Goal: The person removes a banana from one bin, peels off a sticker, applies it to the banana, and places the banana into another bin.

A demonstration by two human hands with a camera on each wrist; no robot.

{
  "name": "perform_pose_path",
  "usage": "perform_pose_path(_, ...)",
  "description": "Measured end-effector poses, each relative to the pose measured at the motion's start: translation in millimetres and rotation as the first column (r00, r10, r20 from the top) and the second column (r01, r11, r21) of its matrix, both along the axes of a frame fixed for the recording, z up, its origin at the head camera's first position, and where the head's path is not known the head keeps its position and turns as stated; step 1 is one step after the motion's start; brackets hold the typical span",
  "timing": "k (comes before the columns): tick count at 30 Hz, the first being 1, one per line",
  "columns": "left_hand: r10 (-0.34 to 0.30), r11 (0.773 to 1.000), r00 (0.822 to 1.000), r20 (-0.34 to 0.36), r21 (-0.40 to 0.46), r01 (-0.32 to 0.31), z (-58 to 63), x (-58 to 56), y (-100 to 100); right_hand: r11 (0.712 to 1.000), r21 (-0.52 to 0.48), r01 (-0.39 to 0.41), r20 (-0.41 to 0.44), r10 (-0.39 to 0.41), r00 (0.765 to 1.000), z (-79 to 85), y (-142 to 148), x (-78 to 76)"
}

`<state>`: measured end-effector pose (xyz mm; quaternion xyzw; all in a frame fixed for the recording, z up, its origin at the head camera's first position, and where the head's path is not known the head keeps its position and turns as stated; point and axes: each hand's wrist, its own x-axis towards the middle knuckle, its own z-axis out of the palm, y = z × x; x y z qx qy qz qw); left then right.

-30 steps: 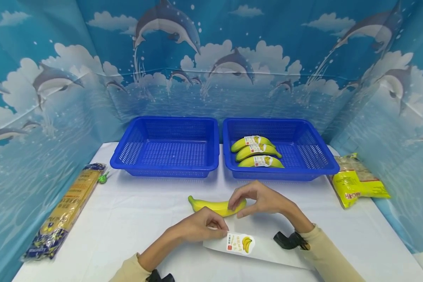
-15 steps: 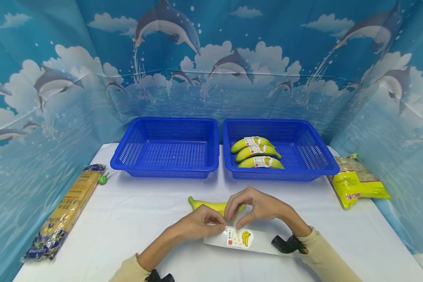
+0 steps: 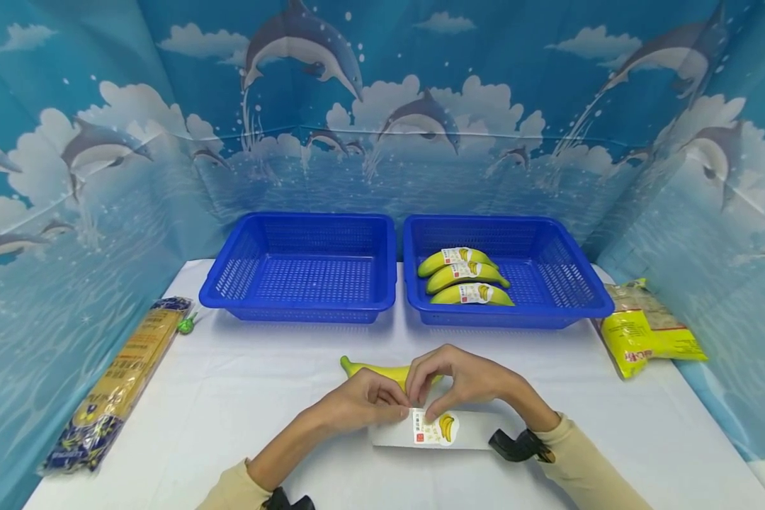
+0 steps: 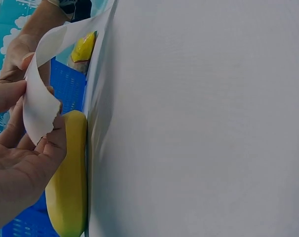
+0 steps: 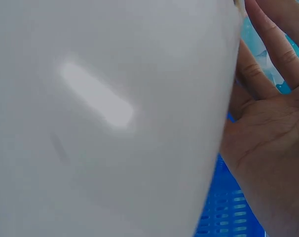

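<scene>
My left hand (image 3: 357, 405) pinches the left end of a white sticker strip (image 3: 474, 431), which runs out to the right above the white table. On the strip's face is a label sticker (image 3: 446, 428) with a banana picture. The thumb of my right hand (image 3: 468, 377) lies on that sticker, its fingers curled at the strip's upper edge; their exact hold there is partly hidden. Just behind both hands lies a plain yellow banana (image 3: 365, 368), partly covered by them. In the left wrist view the strip (image 4: 40, 106) curls between the hands, with a torn end beside the banana (image 4: 73, 173).
A blue basket (image 3: 296, 310) stands at the back left. The right blue basket (image 3: 516, 315) holds three labelled bananas (image 3: 468, 276). A spaghetti packet (image 3: 117, 382) and a small green object (image 3: 186, 324) lie at left, a yellow bag (image 3: 647, 333) at right.
My right hand has come down from over the banana to the sticker, its thumb now on it. The strip has lifted and levelled out. My left hand has hardly moved.
</scene>
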<state>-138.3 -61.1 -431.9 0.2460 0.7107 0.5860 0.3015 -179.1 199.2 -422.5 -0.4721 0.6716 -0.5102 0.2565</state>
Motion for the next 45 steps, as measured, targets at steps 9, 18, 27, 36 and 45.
perform_pose_path(9, 0.046, 0.999, 0.998, 0.045, -0.015, -0.046, -0.9, 0.8, 0.7, 1.0, 0.013, -0.006, -0.002, 0.006, 1.0, -2.4, -1.8, 0.5)
perform_pose_path(18, 0.075, 0.997, 0.993, 0.088, -0.019, -0.074, 0.7, 3.0, 0.9, 0.999, 0.031, 0.015, 0.033, -0.016, 0.999, 0.2, -2.9, 3.2)
perform_pose_path(27, 0.096, 0.995, 0.99, 0.105, -0.03, -0.093, 0.8, 1.6, 1.6, 0.999, 0.025, 0.02, 0.04, -0.021, 0.999, -1.6, -3.2, 3.0)
perform_pose_path(36, 0.104, 0.994, 0.989, 0.105, -0.041, -0.1, -0.3, 2.0, 3.3, 1.0, 0.027, -0.002, 0.034, 0.001, 0.999, -0.5, -3.2, 2.0)
perform_pose_path(45, 0.094, 0.995, 0.99, 0.103, -0.049, -0.089, 0.2, 3.6, 3.5, 1.0, 0.021, 0.008, -0.005, -0.008, 1.0, -0.8, -4.3, 2.9)
